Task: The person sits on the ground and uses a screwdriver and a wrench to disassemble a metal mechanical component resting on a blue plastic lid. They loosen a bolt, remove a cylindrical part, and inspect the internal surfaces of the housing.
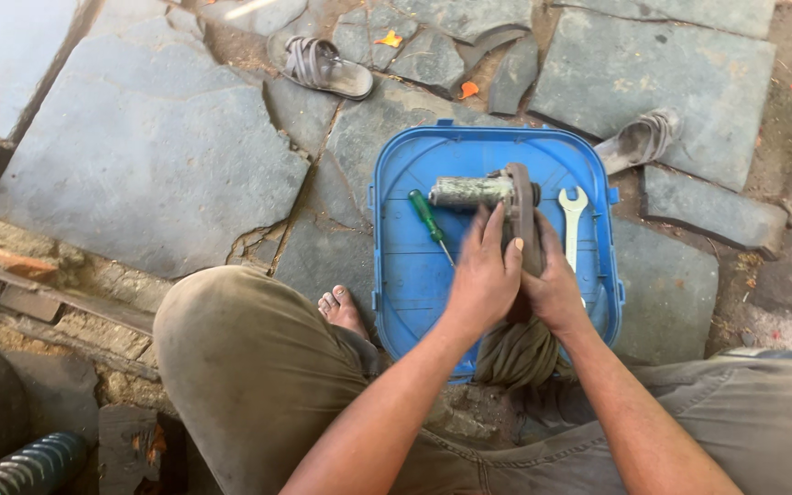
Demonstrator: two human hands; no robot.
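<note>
A grimy metal part point(492, 191), a grey cylinder joined to a brownish flat housing, stands in a blue plastic tray point(405, 165) on the stone paving. My left hand point(483, 275) grips the housing from the left side, fingers up against it. From the right, my right hand point(556, 289) clasps the same housing. A dark cloth point(515, 353) hangs below both hands. Inside the tray, a green-handled screwdriver point(430, 223) lies left of the part and a silver open-ended spanner point(572, 220) lies right of it.
I squat over the tray, my knee point(231, 357) at left and bare foot point(343, 310) beside the tray. Two sandals point(327, 67) point(639, 139) lie on the cracked stone slabs beyond. A dark ribbed bottle point(25, 467) sits at the bottom left.
</note>
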